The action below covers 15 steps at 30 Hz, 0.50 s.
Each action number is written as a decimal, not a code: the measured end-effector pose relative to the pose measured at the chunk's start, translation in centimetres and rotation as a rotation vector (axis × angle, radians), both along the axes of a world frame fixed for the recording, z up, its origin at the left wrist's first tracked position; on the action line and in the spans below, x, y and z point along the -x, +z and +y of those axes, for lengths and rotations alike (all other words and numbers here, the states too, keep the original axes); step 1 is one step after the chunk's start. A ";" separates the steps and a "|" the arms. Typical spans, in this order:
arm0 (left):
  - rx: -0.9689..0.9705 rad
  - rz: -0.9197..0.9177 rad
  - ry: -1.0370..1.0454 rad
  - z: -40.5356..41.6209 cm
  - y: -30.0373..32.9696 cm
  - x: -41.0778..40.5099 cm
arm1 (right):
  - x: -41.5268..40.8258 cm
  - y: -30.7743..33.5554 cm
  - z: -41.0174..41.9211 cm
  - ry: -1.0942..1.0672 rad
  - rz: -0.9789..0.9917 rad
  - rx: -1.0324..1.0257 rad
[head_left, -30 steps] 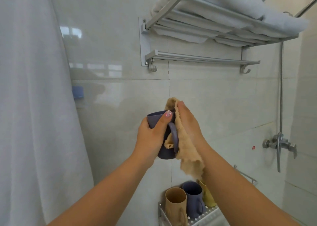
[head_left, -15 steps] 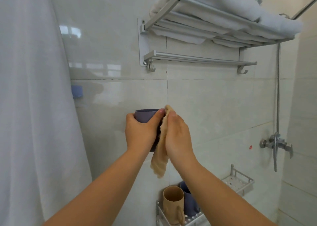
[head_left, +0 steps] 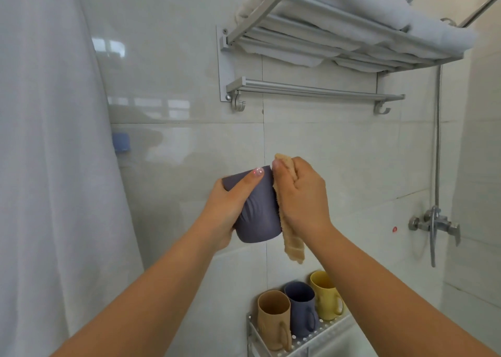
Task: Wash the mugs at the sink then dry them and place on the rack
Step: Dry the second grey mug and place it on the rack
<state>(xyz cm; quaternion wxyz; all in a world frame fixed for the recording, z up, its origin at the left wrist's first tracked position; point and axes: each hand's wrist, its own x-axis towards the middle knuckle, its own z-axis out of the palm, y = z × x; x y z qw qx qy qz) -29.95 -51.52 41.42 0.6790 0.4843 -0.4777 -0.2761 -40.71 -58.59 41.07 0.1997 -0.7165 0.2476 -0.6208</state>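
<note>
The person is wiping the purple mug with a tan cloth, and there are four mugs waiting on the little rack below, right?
Not quite: the head view shows three mugs on the rack, not four: a tan mug, a purple mug and a yellow mug. The rest is right: the left hand holds the held purple mug while the right hand wipes it with the tan cloth.
</note>
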 end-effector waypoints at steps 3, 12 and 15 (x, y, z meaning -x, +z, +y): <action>0.059 -0.109 0.171 -0.8 -0.1 0.3 | 0.0 -0.9 -0.7 -0.318 0.289 0.244; 0.120 -0.067 0.339 -1.0 0.0 1.4 | -0.3 0.2 -0.8 -0.054 -0.014 -0.013; 0.122 0.066 0.410 -1.1 -0.2 2.4 | -1.4 -0.3 -0.2 0.016 -0.251 -0.217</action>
